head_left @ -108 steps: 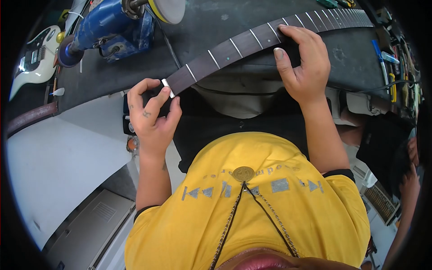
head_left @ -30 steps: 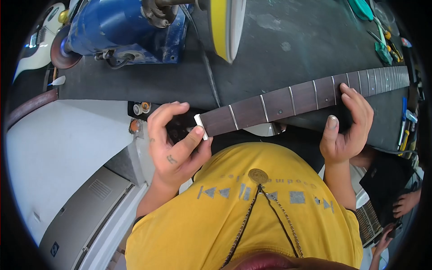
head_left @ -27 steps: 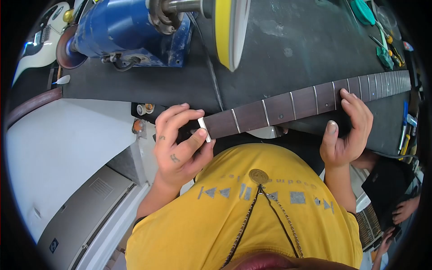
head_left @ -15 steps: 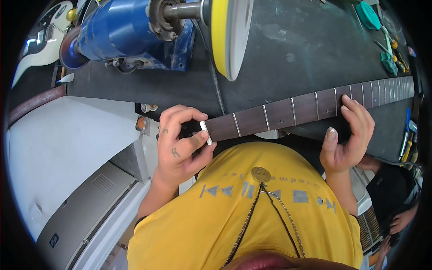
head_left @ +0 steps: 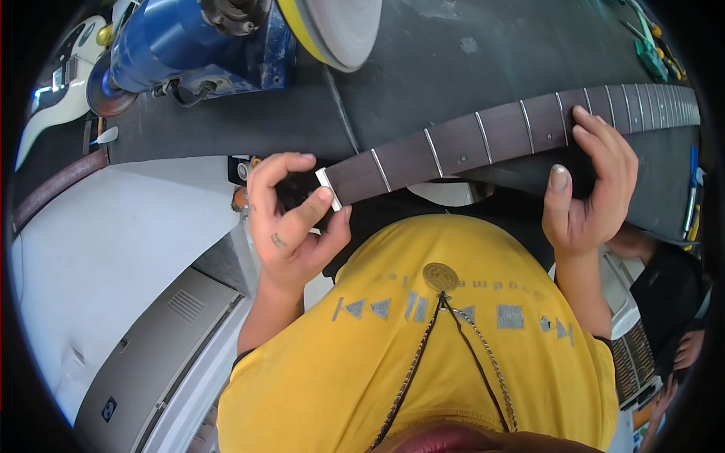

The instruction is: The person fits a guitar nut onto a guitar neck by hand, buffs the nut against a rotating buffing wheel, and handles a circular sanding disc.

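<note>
A guitar neck with a dark fretboard and metal frets reaches across in front of me, slanting up to the right. A white nut crosses its left end. My left hand is closed around that end, thumb at the nut and one finger under its lower tip; the dark part beyond is mostly hidden by the hand. Toward the right, my right hand is open: its fingertips rest on the fretboard by a fret, while the thumb stands apart below the neck's near edge.
On the dark bench stands a blue motor with a yellow-edged buffing wheel. A white electric guitar lies far left. Tools lie at the upper right, pens at the right edge. Another person's hand shows lower right.
The view has shifted, so the motor and wheel sit higher and further left. The neck appears higher in the picture. Both hands keep nearly the same places along it.
</note>
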### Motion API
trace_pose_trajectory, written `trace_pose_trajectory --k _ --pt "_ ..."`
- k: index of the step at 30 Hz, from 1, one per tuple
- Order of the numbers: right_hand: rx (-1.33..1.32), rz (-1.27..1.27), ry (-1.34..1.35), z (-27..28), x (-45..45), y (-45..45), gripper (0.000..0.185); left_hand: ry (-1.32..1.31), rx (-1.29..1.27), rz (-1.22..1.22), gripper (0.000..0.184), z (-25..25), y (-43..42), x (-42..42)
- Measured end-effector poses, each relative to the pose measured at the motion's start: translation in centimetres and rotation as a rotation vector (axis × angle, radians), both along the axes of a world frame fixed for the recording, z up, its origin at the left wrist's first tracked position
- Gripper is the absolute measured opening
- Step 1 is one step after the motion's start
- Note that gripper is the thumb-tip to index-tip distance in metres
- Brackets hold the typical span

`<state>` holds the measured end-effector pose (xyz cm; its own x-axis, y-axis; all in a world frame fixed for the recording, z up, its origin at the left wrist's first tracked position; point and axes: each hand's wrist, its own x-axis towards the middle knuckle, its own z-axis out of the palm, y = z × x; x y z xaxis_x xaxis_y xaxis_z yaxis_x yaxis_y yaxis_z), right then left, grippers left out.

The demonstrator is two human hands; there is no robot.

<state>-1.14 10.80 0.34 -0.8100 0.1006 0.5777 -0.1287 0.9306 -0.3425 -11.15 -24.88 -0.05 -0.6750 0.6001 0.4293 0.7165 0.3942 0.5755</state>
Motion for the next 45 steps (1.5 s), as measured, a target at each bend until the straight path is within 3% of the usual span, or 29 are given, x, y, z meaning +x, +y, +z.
trace_pose_trajectory --k 11,45 --pt "-0.010 0.010 0.108 -0.9 -0.1 0.0 0.036 0.112 0.008 0.021 0.048 -0.4 0.7 -0.3" --pt "0.029 -0.008 0.143 -0.7 -0.4 0.2 0.034 0.020 0.031 0.012 0.041 0.7 1.1 0.1"
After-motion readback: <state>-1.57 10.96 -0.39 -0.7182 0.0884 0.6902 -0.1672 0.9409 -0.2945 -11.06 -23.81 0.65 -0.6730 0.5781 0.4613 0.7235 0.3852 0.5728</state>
